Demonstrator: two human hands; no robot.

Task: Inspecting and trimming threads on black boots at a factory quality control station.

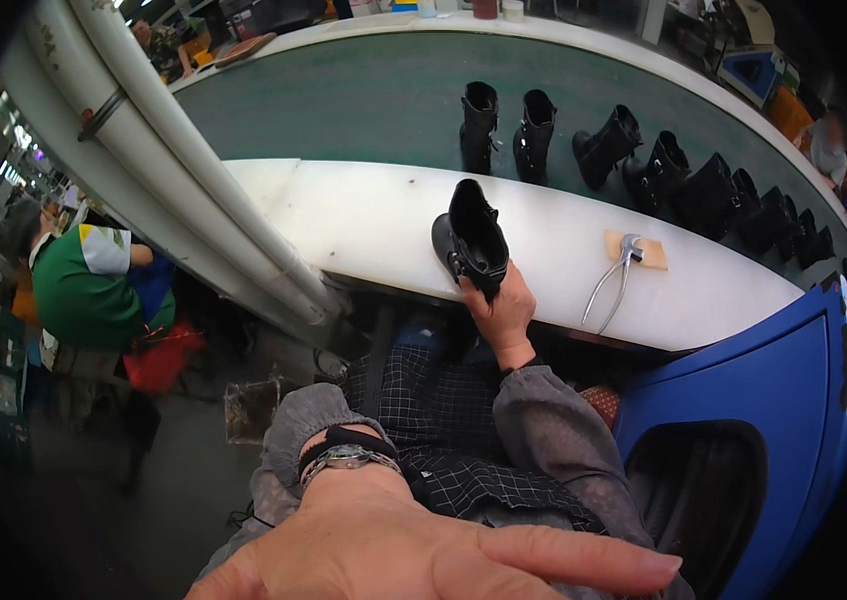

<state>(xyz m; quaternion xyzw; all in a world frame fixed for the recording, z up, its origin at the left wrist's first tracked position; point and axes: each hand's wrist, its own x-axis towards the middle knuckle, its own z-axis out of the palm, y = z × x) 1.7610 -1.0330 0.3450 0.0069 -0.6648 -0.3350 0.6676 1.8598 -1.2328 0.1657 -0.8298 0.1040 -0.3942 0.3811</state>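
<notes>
My right hand [506,310] grips a small black ankle boot [481,240] by its lower front side, on or just over the front edge of the white counter. The boot's opening faces up toward me, and a buckle shows on its side. Close to the camera, my left hand [384,545] is raised, with a metal watch on its wrist. One digit stretches out to the right and nothing shows in this hand; its other fingers are mostly cut off by the lower edge. To the right of the held boot, metal pincers [629,255] lie partly on a tan pad [653,256].
Several black boots [604,150] stand in a row on the green conveyor belt [344,110] beyond the white counter [364,225]. White pipes [159,150] rise at the left. A blue machine housing [734,375] is at my right. A person in green [84,290] sits at the far left.
</notes>
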